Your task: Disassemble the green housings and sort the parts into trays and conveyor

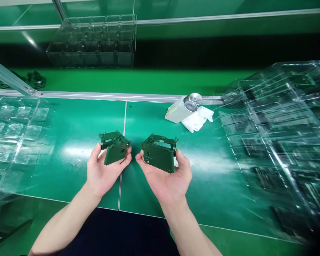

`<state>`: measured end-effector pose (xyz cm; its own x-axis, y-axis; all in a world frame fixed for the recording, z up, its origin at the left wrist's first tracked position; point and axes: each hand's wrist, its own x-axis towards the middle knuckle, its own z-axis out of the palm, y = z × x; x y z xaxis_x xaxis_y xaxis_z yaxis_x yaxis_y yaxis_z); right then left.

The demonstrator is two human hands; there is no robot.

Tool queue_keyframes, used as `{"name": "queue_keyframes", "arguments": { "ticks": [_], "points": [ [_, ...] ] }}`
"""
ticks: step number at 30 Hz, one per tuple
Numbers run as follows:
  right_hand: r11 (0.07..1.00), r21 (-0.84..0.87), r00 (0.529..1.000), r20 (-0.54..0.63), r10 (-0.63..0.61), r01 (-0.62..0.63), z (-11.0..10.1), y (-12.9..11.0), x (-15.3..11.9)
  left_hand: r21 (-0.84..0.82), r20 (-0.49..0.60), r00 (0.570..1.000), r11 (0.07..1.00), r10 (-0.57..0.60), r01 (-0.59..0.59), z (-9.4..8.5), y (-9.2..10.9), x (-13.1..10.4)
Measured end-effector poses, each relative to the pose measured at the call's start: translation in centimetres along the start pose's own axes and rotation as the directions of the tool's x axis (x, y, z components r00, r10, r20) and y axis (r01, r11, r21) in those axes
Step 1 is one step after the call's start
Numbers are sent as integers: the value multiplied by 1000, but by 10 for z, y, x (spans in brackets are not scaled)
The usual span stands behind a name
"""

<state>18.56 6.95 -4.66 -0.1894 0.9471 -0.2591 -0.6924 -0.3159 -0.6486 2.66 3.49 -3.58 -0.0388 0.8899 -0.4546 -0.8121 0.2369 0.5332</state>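
Two dark green moulded plastic housings are held up side by side over the green bench, with a small gap between them. My left hand (104, 172) grips the left plastic housing (117, 151) by its ends, thumb on one side and fingers on the other. My right hand (172, 174) has the right plastic housing (158, 156) pinched the same way, its broad flat face toward me. Both pieces are tilted and show openings and thin arms along their upper edges. The fingers behind and beneath them are partly hidden.
Stacked clear trays (269, 142) with dark parts stand on the right. Another clear tray (13, 142) lies at left, and one more (93, 46) sits beyond the metal rail (104, 96). A white container with metal-topped cylinders (180, 109) rests by a crumpled white cloth (194, 122).
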Motion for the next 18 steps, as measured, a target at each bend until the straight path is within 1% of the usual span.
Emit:
{"name": "queue_keyframes", "arguments": {
  "ticks": [2,3,5,6,7,8,9,10,11,12,13,14,15,16,17,18],
  "points": [
    [998,61,999,-33,33,-31,5,1,-1,-76,-23,999,997,-32,31,5,-3,0],
    [998,61,999,-48,27,-24,6,-1,-2,-93,-28,999,995,-36,33,6,-4,0],
    [999,-20,998,-62,-30,29,2,-5,-1,-66,-20,999,998,-25,24,2,-2,3],
    [990,-115,995,-59,-87,79,-3,-6,0,-10,-2,1000,1000,-4,4,-3,0,5],
    [958,-249,986,-40,-159,144,-10,-8,2,80,22,999,996,38,-40,-9,3,7],
    [886,-413,973,1,-232,212,-18,-9,2,210,53,994,972,95,-104,-17,7,10],
    [765,-583,955,69,-287,272,-26,-11,2,373,94,983,910,158,-182,-26,10,12],
    [604,-729,939,161,-305,322,-34,-12,0,545,146,964,794,224,-267,-36,13,14],
    [424,-829,924,265,-277,365,-39,-13,-3,709,210,944,624,256,-327,-46,15,15],
    [252,-879,910,360,-207,405,-43,-14,-8,831,282,922,414,264,-372,-55,15,17],
    [106,-887,892,438,-112,449,-45,-15,-13,888,357,903,212,239,-408,-65,13,19],
    [-6,-867,867,498,-24,498,-45,-15,-18,891,428,878,64,216,-450,-74,9,21],
    [-91,-833,838,544,44,546,-44,-13,-22,862,503,844,-31,187,-506,-83,4,23],
    [-160,-791,807,584,91,591,-43,-11,-24,815,580,798,-93,165,-572,-92,-2,26],
    [-219,-748,778,618,112,626,-41,-8,-24,764,645,750,-137,146,-630,-100,-8,29],
    [-272,-712,756,646,107,647,-41,-4,-23,720,694,707,-164,138,-675,-108,-14,31]
  ]
}}
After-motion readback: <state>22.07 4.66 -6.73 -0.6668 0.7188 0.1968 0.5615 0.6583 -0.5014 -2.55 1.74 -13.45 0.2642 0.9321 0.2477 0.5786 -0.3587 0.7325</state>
